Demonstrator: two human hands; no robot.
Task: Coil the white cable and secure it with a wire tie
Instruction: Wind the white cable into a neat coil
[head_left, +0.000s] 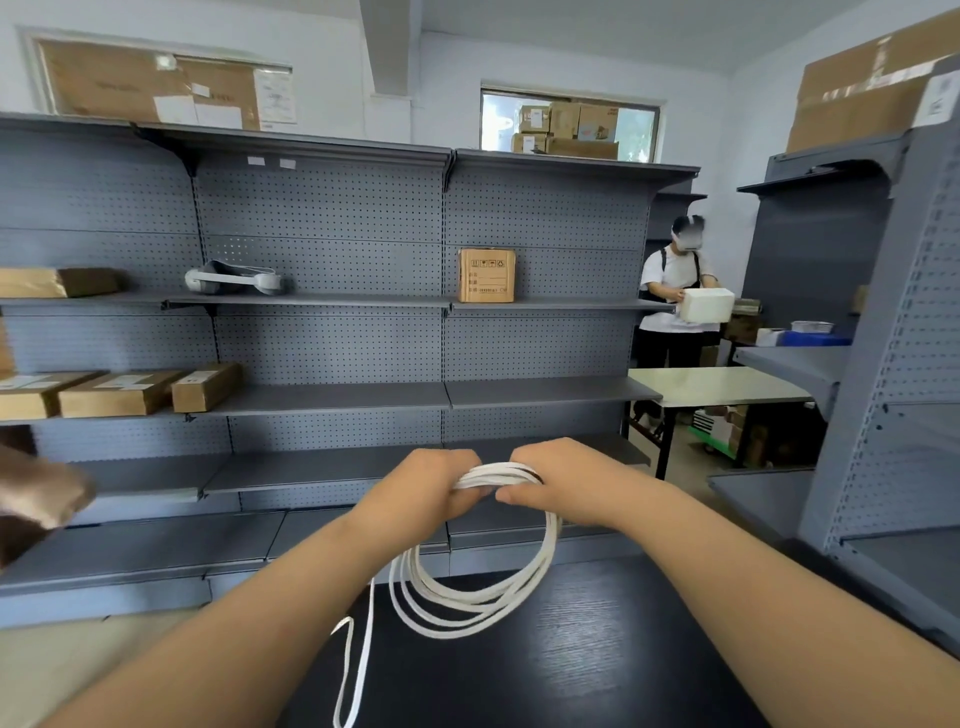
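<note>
Roughly upright: white cable coil (496, 475), tail downward.

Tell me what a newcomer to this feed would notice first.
Front and centre, the left hand and right hand both grip the top of a coiled white cable, its loops hanging down over a dark table and its loose end trailing off the left edge. Behind, grey pegboard shelving holds a lone cardboard box at mid height, and a person at the far right holds a white box.
</note>
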